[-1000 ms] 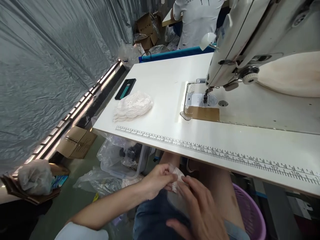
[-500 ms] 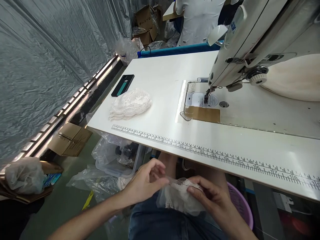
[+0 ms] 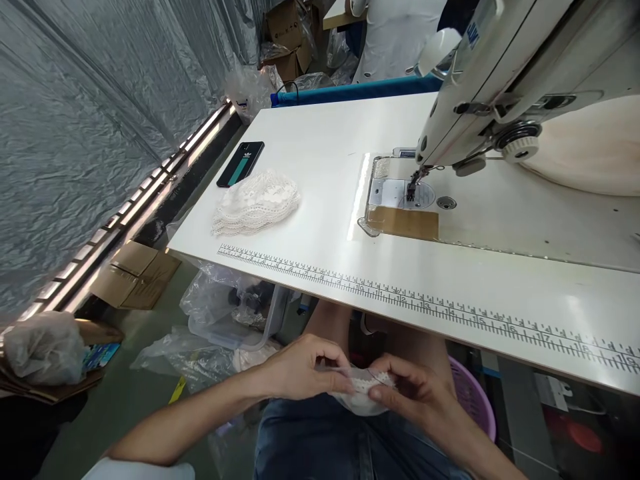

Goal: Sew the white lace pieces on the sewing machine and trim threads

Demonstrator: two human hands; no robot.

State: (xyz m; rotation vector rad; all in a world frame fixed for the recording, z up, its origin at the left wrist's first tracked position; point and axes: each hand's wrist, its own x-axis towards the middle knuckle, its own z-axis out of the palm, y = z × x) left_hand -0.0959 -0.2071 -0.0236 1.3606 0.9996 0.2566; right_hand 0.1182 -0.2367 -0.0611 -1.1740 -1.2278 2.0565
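A: Begin at the left. What's there?

B: Phone [image 3: 241, 164] lying on the white table [image 3: 320, 153], towards its left end. Just to the right and nearer me, a stack of lace [image 3: 257, 203], long axis slanting, left end closer to my body. Whether phone and stack touch, can't tell

A: Your left hand?

B: Left hand [image 3: 311, 368] is off the table, short of its near edge, above my jeans [image 3: 315, 440]. Thumb and fingertips pinching the left end of a lace piece [image 3: 367, 381]; a bit of sheer cloth shows in the crook of the thumb. Of my two hands, this one is nearer the stack, which lies beyond it and to the left

A: How does the piece itself lie?

B: Between my hands, held up at both ends. Long axis close to level, left to right, thumb to thumb; pale cloth sags below the lace. My judgement: that line between the two pinches is what matters most here

A: Right hand?

B: Right hand [image 3: 417, 393] mirrors the left, thumb and forefinger pinching the right end. Purple basket [image 3: 473, 400] low, just beyond it to the right. Sewing machine [image 3: 500, 80] farther off, its needle forward of both hands and right of the piece, looking nearer my right hand
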